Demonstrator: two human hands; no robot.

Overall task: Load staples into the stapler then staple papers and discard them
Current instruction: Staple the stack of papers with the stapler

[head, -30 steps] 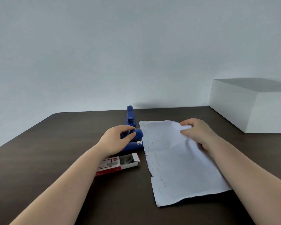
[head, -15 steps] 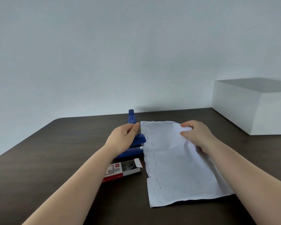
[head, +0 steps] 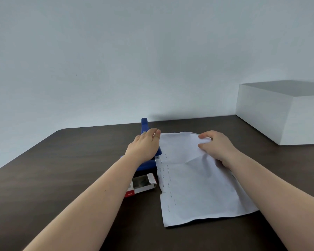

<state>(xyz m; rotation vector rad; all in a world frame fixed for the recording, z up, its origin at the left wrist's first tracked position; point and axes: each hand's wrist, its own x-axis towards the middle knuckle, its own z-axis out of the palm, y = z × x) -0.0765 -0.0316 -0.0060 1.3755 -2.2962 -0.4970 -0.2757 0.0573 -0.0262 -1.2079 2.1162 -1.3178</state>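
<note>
While flat on the stapler (head: pixel 144 126), left hand (head: pixel 143 147), fingers (head: pixel 152 133) straight; right hand (head: pixel 219 149), fingers (head: pixel 204 136) in a pinch on papers' (head: pixel 188 189) far edge.

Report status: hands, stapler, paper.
Left hand flat on blue stapler. Right hand pinches creased white paper sheet, left edge at stapler's mouth, staples along it. Open red-and-white staple box beside stapler, not blocking.

The bench (head: pixel 62 169) looks like dark matt wood grain. The paper (head: pixel 194 189) is white and creased; the stapler (head: pixel 144 125) is glossy blue plastic.
</note>
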